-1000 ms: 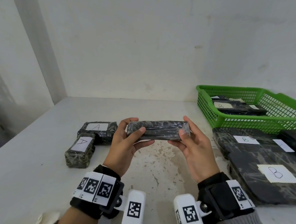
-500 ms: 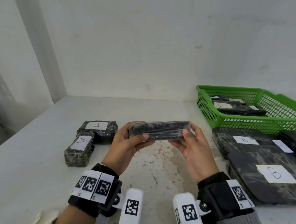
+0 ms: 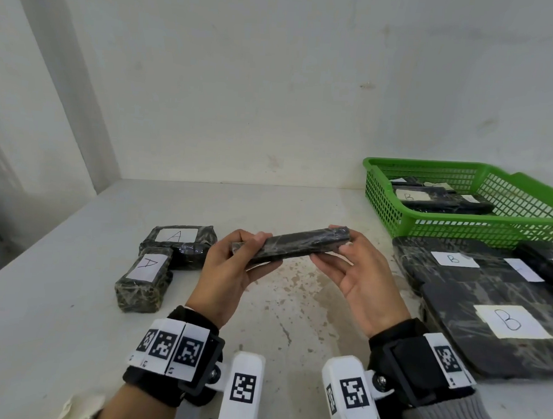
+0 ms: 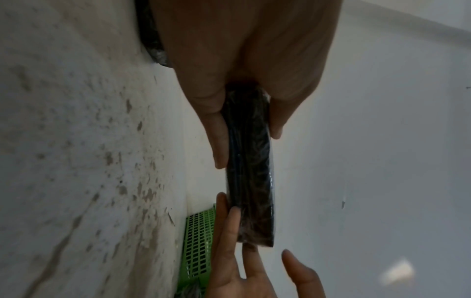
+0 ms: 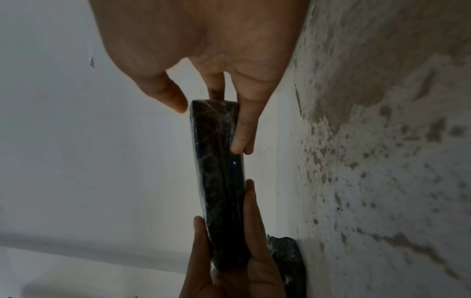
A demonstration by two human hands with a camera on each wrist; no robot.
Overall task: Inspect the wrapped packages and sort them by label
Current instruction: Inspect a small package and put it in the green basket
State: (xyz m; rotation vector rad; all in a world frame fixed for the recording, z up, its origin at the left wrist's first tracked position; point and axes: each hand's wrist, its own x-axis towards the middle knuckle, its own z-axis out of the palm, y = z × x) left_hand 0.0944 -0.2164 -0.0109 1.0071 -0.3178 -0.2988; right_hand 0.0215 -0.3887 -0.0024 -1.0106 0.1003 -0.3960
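Left hand (image 3: 230,271) grasps one end of a long dark block-shaped package in clear plastic wrap (image 3: 295,245), thumb on top, fingers underneath. Right hand (image 3: 358,274) supports the other end with nearly straight fingers below and at the end, thumb near the top edge. Package held in the air between both hands, tilted up toward the right hand; no label visible. Left of the left hand, two wrapped blocks labelled A (image 3: 157,260) on the white table (image 3: 55,310). Right of the right hand, flat wrapped packages labelled B (image 3: 488,300); beyond them a green plastic mesh basket (image 3: 460,225) holding more.
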